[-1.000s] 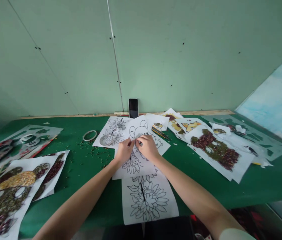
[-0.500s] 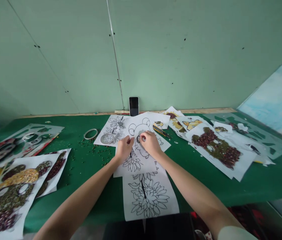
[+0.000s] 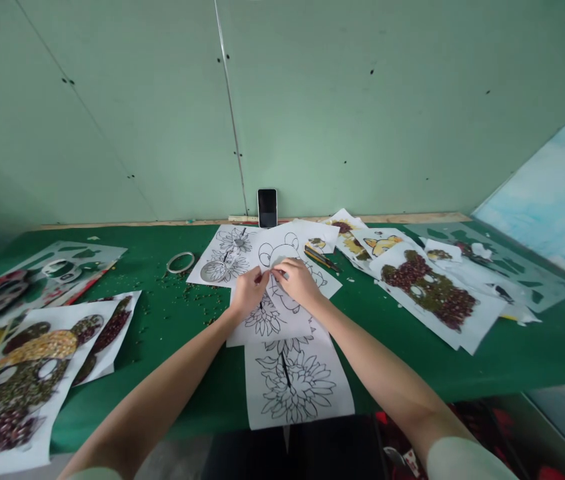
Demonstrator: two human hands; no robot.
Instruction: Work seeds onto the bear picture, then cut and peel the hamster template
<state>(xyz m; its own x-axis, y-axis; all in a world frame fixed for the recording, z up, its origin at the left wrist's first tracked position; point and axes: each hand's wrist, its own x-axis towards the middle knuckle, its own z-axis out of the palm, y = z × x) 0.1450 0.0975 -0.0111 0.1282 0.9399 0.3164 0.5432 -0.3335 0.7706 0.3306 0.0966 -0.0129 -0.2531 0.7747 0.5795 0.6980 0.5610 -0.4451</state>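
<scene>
My left hand and my right hand meet over a white sheet with a bear outline on the green table. Both hands pinch something small between their fingertips; I cannot make out what it is. Under my hands lies a flower outline sheet. Another flower sheet lies nearer me, at the table's front edge.
A phone leans on the wall. A tape ring and scattered seeds lie left of my hands. Seed-covered pictures lie at left and right. Pencils rest beside the bear sheet.
My hands stay pinched together over the bear sheet, with only small finger shifts. The view has tilted slightly.
</scene>
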